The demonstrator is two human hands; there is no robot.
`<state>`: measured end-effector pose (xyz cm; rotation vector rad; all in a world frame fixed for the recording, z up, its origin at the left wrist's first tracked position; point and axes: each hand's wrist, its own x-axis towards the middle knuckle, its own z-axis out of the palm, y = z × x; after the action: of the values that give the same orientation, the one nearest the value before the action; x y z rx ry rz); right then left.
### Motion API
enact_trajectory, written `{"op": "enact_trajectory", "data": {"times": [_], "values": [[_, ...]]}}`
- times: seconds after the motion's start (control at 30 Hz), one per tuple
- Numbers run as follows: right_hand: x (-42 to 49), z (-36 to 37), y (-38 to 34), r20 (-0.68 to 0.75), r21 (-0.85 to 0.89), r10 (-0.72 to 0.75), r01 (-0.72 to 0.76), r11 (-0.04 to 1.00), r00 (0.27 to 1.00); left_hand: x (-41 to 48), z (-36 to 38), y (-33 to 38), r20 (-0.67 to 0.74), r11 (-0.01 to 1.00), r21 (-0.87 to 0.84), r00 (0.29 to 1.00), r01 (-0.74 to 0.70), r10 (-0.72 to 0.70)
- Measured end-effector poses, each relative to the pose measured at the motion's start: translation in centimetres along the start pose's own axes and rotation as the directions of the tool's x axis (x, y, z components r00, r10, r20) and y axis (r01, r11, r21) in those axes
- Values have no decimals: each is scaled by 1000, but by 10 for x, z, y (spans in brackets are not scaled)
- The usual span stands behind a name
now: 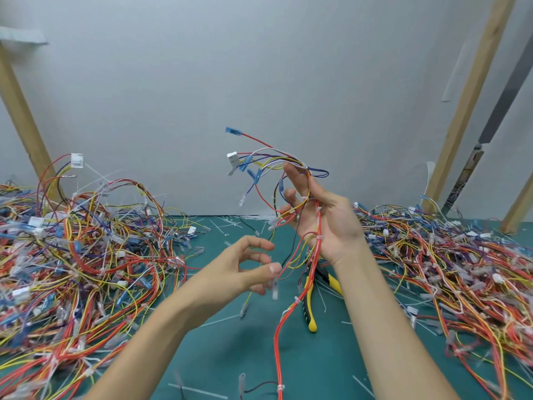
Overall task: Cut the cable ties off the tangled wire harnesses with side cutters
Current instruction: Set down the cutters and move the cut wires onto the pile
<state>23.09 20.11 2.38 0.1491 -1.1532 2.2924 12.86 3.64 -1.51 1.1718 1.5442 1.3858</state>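
My right hand [328,223] is raised with the palm toward me and holds a wire harness [288,166] of red, yellow, blue and white wires; the wires run between its fingers and across the palm. White cable ties [319,237] still bind the red strand, which hangs down to the green mat [245,356]. My left hand [251,267] is lower and to the left, with fingers curled, and its thumb pinches a clear-sleeved wire end of the same harness. The side cutters [311,316], with yellow and black handles, lie on the mat under the hanging wires; neither hand touches them.
A large tangled pile of harnesses [86,255] covers the mat on the left, and another pile [461,269] covers the right. Cut white tie pieces [230,223] lie scattered between them. Wooden posts [467,96] lean against the grey wall.
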Motion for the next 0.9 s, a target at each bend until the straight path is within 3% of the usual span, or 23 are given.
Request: {"op": "enact_trajectory", "data": {"times": [0.2, 0.33, 0.4, 0.5, 0.57, 0.6, 0.67, 0.7, 0.73, 0.8, 0.87, 0.9], "values": [[1, -3, -14, -65, 31, -51, 53, 998, 997, -3, 17, -13, 155, 987, 142, 983, 76, -98], [7, -11, -34, -157, -18, -75, 73, 997, 985, -8, 37, -20, 334, 969, 195, 919, 151, -210], [11, -16, -52, -221, -114, -111, 88, 990, 969, -8, 48, -17, 367, 965, 240, 910, 105, -191], [20, -17, -85, -340, -424, -251, 91, 901, 906, -13, 60, -15, 406, 962, 274, 907, 0, -115], [27, -17, -112, -374, -685, -412, 51, 727, 831, -19, 72, -18, 426, 955, 282, 904, -91, -39], [31, -17, -126, -354, -817, -506, 3, 577, 787, -17, 86, -19, 401, 934, 331, 916, -137, -8], [38, -22, -154, -197, -980, -689, -126, 153, 698, -18, 122, -25, 416, 909, 328, 903, -257, 105], [38, -25, -167, -79, -982, -741, -179, -56, 667, -17, 133, -37, 441, 931, 228, 883, -285, 162], [39, -27, -177, 31, -947, -758, -223, -230, 651, -17, 141, -47, 392, 940, 218, 906, -262, 162], [37, -36, -190, 204, -819, -729, -294, -492, 653, -10, 149, -53, 374, 969, 67, 906, -239, 197], [31, -54, -190, 281, -677, -641, -326, -660, 714, -13, 147, -51, 372, 887, 287, 896, -361, 244], [25, -67, -184, 253, -607, -587, -346, -715, 769, -2, 139, -52, 377, 856, 369, 900, -362, 218]]}}
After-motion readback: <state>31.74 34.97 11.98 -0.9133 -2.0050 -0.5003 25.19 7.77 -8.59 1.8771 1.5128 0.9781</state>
